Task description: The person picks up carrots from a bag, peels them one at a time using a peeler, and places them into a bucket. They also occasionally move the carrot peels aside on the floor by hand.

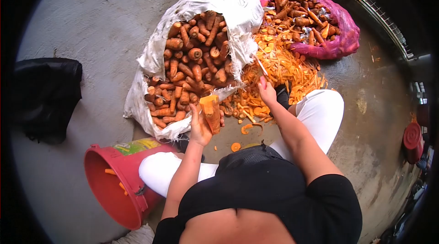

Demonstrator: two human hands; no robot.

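Observation:
My left hand [200, 127] is wrapped round a thick, partly peeled carrot [211, 111], held upright with its cut orange end on top. To the right, my right hand [266, 90] is closed on a thin knife or peeler [260, 66] that points up and away from me; its exact kind is hard to tell. The tool and the carrot are apart. Beneath the right hand lies a heap of orange peelings [288, 68]. Just beyond my left hand, a white sack [153, 61] lies open, full of unpeeled carrots [183, 77].
A pink mesh sack [345, 29] of carrots and scraps lies at the back right. The red bucket [132, 203], tipped toward the left, holds a few carrot pieces. Black cloth [50, 93] is at the far left, a red container [413, 142] at the far right.

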